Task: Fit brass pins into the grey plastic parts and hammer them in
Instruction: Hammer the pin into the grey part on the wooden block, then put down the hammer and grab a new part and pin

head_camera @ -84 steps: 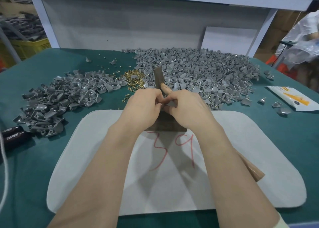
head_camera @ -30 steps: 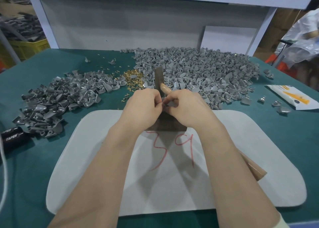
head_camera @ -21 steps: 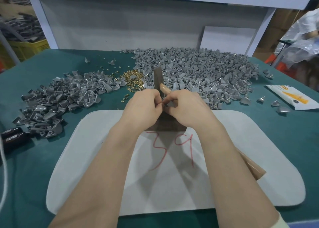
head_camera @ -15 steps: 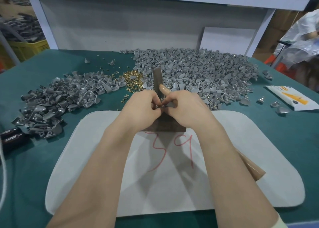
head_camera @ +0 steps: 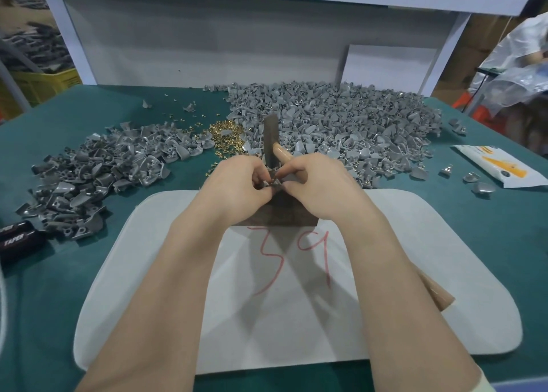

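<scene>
My left hand [head_camera: 237, 184] and my right hand [head_camera: 320, 184] meet fingertip to fingertip over a dark block [head_camera: 278, 213] at the far edge of the white mat [head_camera: 166, 273]. Between the fingertips both hands pinch a small grey plastic part [head_camera: 274, 182]. Any brass pin there is hidden. The hammer runs under my right palm, which grips its wooden handle [head_camera: 436, 293]. Its dark metal head [head_camera: 271, 136] sticks up beyond the fingers. Loose brass pins [head_camera: 225, 135] lie in a small heap behind the hands.
A big heap of grey parts [head_camera: 341, 124] fills the back right of the green table, and a smaller heap [head_camera: 89, 169] lies at left. A black TAPER object [head_camera: 14, 239] sits at the left edge. A white and orange packet [head_camera: 498, 166] lies at right, with loose parts beside it.
Both hands have stayed together over the block, with only small finger shifts on the part. The hammer has not moved.
</scene>
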The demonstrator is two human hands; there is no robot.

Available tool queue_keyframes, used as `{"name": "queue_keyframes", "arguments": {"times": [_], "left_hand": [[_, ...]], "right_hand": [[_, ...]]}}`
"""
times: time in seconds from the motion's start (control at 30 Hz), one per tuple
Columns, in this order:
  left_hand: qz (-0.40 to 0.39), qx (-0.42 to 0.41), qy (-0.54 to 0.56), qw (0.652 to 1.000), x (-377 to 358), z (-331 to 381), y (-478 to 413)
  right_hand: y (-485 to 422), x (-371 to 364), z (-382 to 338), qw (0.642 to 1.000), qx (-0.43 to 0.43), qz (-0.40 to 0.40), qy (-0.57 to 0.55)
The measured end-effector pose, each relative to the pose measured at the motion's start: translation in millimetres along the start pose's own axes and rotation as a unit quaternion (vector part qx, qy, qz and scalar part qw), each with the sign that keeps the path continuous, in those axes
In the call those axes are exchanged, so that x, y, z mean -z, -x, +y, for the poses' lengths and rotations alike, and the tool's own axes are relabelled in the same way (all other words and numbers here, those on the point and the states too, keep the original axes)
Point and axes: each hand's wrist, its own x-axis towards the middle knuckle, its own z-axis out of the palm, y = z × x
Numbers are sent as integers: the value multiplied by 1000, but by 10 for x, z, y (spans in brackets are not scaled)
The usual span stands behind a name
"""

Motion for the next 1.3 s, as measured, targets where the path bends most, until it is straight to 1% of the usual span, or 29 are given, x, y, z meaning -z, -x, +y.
{"name": "queue_keyframes", "arguments": {"times": [0.13, 0.23, 0.4, 0.53, 0.63, 0.77, 0.87, 0.93, 0.97, 1.07, 1.17, 1.3], "left_hand": [[-9, 11, 5, 1000, 16, -24, 1], [-6, 16, -10, 1000, 6, -21, -4], [49, 71, -30, 996, -33, -9, -14], [88, 92, -24, 992, -83, 17, 4], [104, 93, -19, 990, -107, 26, 8], [109, 96, -19, 989, -108, 32, 15], [90, 93, -13, 991, -83, 47, 23], [55, 90, -3, 994, -55, 60, 20], [35, 87, 2, 996, -39, 65, 18], [-4, 80, 4, 997, -7, 65, 13], [-12, 77, 16, 997, 0, 73, 23], [-3, 66, 38, 997, -2, 93, 35]], "right_hand": [[40, 78, 56, 998, 5, 4, -61], [81, 180, 100, 997, 20, 5, -74], [109, 294, 111, 994, 34, 70, -74], [153, 340, 75, 992, 49, 48, -107], [221, 366, -3, 992, 74, 42, -90], [234, 377, -10, 993, 71, 55, -73], [229, 346, -16, 993, 82, 48, -66], [212, 289, -22, 990, 100, 21, -98], [191, 251, -20, 990, 102, 15, -96], [106, 150, 25, 995, 59, 39, -66], [66, 84, 61, 998, 23, 37, -55], [52, 32, 55, 1000, 14, 15, -20]]}}
